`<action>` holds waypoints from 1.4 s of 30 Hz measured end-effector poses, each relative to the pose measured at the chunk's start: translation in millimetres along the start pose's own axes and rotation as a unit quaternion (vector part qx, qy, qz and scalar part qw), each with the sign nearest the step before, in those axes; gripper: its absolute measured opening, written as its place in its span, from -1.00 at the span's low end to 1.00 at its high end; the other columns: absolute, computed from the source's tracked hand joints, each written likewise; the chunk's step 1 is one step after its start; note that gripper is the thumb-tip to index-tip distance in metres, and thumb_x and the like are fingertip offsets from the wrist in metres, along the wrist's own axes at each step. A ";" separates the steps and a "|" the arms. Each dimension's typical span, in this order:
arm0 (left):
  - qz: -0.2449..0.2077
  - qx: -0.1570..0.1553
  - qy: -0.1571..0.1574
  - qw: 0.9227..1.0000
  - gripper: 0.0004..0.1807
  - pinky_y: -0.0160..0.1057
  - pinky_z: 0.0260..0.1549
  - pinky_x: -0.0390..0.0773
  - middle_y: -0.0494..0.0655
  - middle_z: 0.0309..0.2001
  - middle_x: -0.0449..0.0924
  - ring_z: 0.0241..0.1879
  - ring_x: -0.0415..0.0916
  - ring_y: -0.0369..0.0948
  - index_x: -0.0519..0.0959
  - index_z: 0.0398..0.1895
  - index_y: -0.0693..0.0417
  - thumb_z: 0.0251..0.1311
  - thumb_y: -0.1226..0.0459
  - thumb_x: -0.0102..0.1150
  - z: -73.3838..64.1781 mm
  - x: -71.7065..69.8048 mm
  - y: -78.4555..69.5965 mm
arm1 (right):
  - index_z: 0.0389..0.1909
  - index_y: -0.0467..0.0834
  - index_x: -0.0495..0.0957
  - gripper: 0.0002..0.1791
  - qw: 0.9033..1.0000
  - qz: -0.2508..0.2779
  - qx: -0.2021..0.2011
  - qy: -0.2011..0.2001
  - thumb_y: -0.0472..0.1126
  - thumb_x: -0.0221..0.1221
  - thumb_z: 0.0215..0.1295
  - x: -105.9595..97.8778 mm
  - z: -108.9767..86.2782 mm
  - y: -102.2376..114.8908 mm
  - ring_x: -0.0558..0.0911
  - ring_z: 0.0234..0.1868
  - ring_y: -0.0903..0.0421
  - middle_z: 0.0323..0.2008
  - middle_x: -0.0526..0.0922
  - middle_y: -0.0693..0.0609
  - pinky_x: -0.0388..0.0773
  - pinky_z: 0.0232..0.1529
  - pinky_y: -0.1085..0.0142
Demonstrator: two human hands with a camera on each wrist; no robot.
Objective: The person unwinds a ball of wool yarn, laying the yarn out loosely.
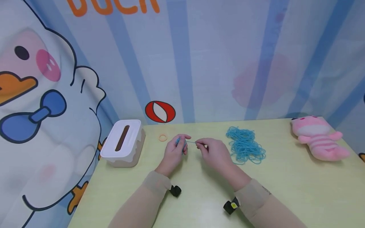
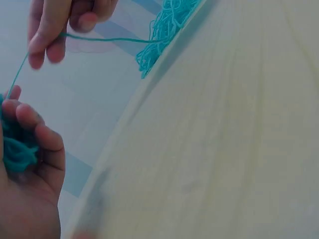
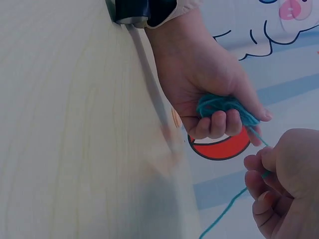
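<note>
A small bundle of teal yarn lies in my left hand, whose fingers curl round it. From the bundle a short taut strand runs across to my right hand, which pinches it between thumb and fingertips. Beyond the pinch the strand continues to a loose, tangled heap of the same yarn on the table, to the right of my right hand. Both hands are above the table, a short gap apart. In the right wrist view the fingers of the left hand partly cover the bundle.
A lidded box with a brown slot in its white top stands at the left. Near it lies a small orange ring. A pink striped plush toy lies at the far right. A printed cloth hangs behind the table.
</note>
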State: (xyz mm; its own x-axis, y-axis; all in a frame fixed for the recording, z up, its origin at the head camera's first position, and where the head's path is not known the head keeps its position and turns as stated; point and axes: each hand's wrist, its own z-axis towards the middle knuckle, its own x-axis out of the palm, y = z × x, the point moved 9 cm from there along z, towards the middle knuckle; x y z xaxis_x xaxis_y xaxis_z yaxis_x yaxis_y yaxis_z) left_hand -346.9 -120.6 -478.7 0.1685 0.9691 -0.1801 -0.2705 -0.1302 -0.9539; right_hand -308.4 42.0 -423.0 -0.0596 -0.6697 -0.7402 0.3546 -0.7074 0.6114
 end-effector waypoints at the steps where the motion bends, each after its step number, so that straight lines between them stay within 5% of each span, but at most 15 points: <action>1: 0.003 -0.001 -0.007 1.000 -0.48 -0.35 -0.25 0.56 -0.08 -0.43 0.46 -0.44 0.48 -0.19 0.60 0.24 0.32 0.77 0.01 -0.08 -0.2 -1.9 0.8 | 0.13 -0.08 0.82 -0.76 1.000 0.004 0.002 -0.003 -0.13 0.28 0.63 -3.0 -1.7 -2.5 0.72 -0.34 0.19 -0.10 0.90 0.05 0.70 -0.24 0.20; 9: -0.019 -0.007 -0.029 0.999 -0.69 -0.35 -0.21 0.72 -0.03 -0.33 0.64 -0.40 0.62 -0.20 0.61 0.22 0.26 0.64 0.21 0.21 -0.7 -6.7 5.6 | 0.17 -0.11 0.80 -0.73 1.000 0.012 0.017 -0.014 -0.13 0.25 0.65 -34.9 -17.6 -27.4 0.66 -0.37 0.20 -0.10 0.89 0.02 0.57 -0.38 0.31; 18: 0.007 -0.013 -0.040 0.999 -0.61 -0.37 -0.22 0.65 0.01 -0.37 0.60 -0.40 0.58 -0.20 0.64 0.20 0.31 0.70 0.13 0.12 -1.8 -9.5 3.8 | 0.16 -0.12 0.79 -0.74 0.998 0.033 0.033 -0.032 -0.15 0.23 0.67 -82.4 -37.0 -62.8 0.72 -0.31 0.11 -0.11 0.90 -0.07 0.54 -0.48 0.33; 23: -0.008 -0.010 -0.077 0.997 -0.61 -0.37 -0.34 0.66 -0.06 -0.40 0.55 -0.45 0.54 -0.21 0.61 0.16 0.37 0.72 0.15 0.08 -2.7 -17.5 4.3 | 0.17 -0.13 0.79 -0.71 0.998 0.021 0.060 -0.002 -0.09 0.23 0.67 -102.6 -44.5 -84.3 0.59 -0.38 0.12 -0.11 0.86 -0.13 0.49 -0.48 0.30; 31: -0.014 -0.015 -0.107 0.994 -0.67 -0.37 -0.35 0.63 -0.07 -0.42 0.54 -0.46 0.52 -0.19 0.64 0.11 0.29 0.72 0.16 0.09 -4.5 -22.6 3.6 | 0.19 -0.18 0.79 -0.62 0.991 -0.017 0.121 0.060 0.00 0.26 0.64 -120.5 -56.6 -126.2 0.63 -0.26 0.07 0.00 0.82 -0.21 0.54 -0.37 0.23; 42: 0.014 0.012 -0.148 0.989 -0.68 -0.39 -0.41 0.58 -0.03 -0.41 0.59 -0.47 0.50 -0.24 0.71 0.09 0.25 0.64 0.14 0.23 -5.5 -29.6 -0.9 | 0.05 -0.25 0.75 -0.65 0.979 -0.047 0.187 0.071 -0.02 0.34 0.56 -130.4 -72.8 -182.8 0.67 -0.22 0.00 -0.14 0.81 -0.16 0.55 -0.28 0.24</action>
State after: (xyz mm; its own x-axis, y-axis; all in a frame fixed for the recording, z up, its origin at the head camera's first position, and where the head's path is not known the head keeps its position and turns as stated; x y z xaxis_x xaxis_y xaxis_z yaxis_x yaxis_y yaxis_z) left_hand -346.5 -150.3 -473.8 -0.1238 0.9844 -0.1250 -0.2945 -0.1567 -0.9427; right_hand -297.5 275.1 -458.6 0.0635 -0.5787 -0.8131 -0.0138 -0.8152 0.5791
